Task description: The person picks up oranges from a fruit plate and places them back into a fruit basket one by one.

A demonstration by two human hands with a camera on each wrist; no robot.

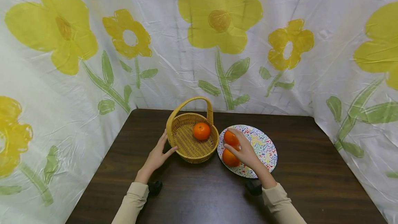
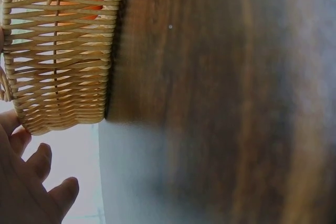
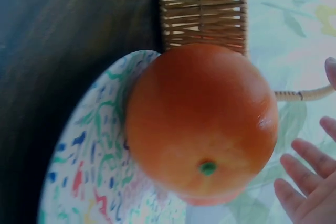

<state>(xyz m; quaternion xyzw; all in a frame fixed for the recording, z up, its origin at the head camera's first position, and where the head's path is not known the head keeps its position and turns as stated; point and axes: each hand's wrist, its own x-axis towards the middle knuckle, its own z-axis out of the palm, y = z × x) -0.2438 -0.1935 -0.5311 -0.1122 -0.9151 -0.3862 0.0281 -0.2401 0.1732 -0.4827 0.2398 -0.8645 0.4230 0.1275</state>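
A yellow wicker basket (image 1: pixel 194 156) with an arched handle stands at the table's middle, one orange (image 1: pixel 201 131) inside. My left hand (image 1: pixel 157 155) rests against its left side, thumb by the near rim and fingers extended; in the left wrist view a fingertip meets the woven wall. To the right, a patterned plate (image 1: pixel 262 148) bears two more oranges, a far one (image 1: pixel 230 137) and a near one (image 1: pixel 231 157). Over them hovers my right hand (image 1: pixel 247 151), fingers spread. The right wrist view has the near orange, green stem spot showing, with the fingers apart from it.
The dark wooden table (image 1: pixel 199 196) extends in front of and on both sides of the basket and plate. Behind it hangs a white curtain (image 1: pixel 174 68) printed with yellow flowers. The basket's handle (image 1: pixel 189 103) arches above its rim. Basket and plate stand close together.
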